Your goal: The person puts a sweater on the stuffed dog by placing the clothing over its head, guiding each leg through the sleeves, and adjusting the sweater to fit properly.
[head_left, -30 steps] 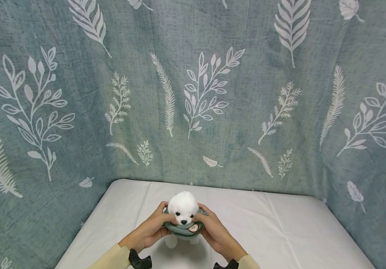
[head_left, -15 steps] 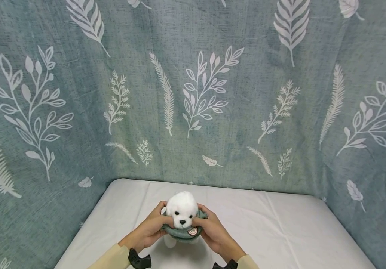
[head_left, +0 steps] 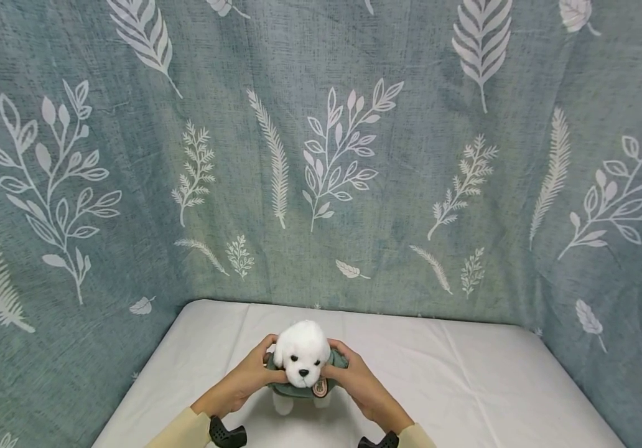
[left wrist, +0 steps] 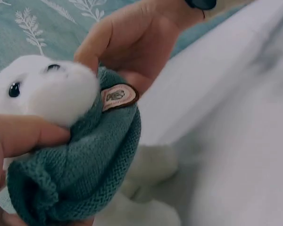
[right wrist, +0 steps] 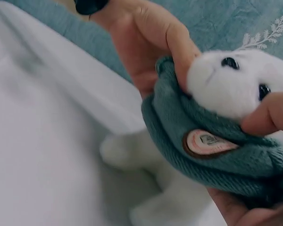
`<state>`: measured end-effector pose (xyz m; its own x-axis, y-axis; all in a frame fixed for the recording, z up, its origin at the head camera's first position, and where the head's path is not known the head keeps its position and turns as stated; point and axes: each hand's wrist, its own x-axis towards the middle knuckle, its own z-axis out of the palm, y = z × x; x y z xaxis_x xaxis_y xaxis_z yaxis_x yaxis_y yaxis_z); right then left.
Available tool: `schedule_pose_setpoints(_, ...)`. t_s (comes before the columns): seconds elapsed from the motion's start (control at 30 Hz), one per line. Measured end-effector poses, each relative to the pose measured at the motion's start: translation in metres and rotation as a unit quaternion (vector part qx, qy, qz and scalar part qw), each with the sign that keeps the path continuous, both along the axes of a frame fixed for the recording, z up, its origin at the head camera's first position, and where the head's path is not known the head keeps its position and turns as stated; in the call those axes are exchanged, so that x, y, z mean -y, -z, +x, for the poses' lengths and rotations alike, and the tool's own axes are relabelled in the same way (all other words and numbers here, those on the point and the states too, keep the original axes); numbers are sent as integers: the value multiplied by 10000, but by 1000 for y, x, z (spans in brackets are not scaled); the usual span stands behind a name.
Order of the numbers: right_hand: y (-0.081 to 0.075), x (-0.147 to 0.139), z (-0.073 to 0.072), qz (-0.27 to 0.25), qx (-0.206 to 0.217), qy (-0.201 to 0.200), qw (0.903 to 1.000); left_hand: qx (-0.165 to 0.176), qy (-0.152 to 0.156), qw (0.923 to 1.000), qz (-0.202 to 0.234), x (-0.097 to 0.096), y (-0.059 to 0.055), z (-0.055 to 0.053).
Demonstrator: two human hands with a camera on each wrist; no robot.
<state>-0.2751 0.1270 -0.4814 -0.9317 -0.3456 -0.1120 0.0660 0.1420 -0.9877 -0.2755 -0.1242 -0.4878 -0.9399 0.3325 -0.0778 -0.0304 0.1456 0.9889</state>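
Note:
A white plush dog [head_left: 301, 350] with black eyes and nose faces me, its front legs [left wrist: 153, 165] on the white surface. Round its neck sits a bunched green knit sweater [right wrist: 179, 127], with an oval patch [left wrist: 118, 96] on the front. My left hand [head_left: 249, 376] grips the sweater on one side, thumb tucked at the neckline beside the muzzle. On the other side my right hand [head_left: 361, 387] pinches the knit the same way, its thumb close under the cheek. The dog's body behind the sweater is mostly hidden.
A white-covered table [head_left: 438, 373] spreads around the dog. Blue-green curtains [head_left: 321, 261] printed with pale leaves stand behind it and along both sides. Dark straps [head_left: 227, 432] circle my wrists over pale sleeves.
The sweater's neckline has slid down from around the dog's cheeks to under its chin, so more of the face shows. The patch has moved lower and both thumbs have shifted slightly down.

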Motion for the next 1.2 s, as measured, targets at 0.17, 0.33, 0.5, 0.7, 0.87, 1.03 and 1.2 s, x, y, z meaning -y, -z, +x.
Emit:
schedule_pose_setpoints(0.17,2,-5,-3,366,-295,-88,9989,-162,59,9995,-256,2,3,-6)
schedule_pose_setpoints(0.33,6,-6,-5,467,-408,-103,9980,-272,88,9984,-481,3,7,-10)
schedule_pose_setpoints(0.5,9,-7,-7,398,-419,-130,9982,-503,109,9970,-586,4,11,-14)
schedule_pose_setpoints(0.7,15,-8,-9,296,-347,-134,9989,-606,125,9969,-494,5,15,-17)
schedule_pose_setpoints(0.87,19,-8,-10,178,-318,-203,9991,-571,115,9969,-530,6,17,-18)
schedule_pose_setpoints(1.03,22,-8,-10,52,-250,-199,9995,-560,105,9970,-530,7,18,-18)
schedule_pose_setpoints(1.2,25,-7,-10,29,-200,-115,9997,-560,61,9966,-594,7,18,-18)
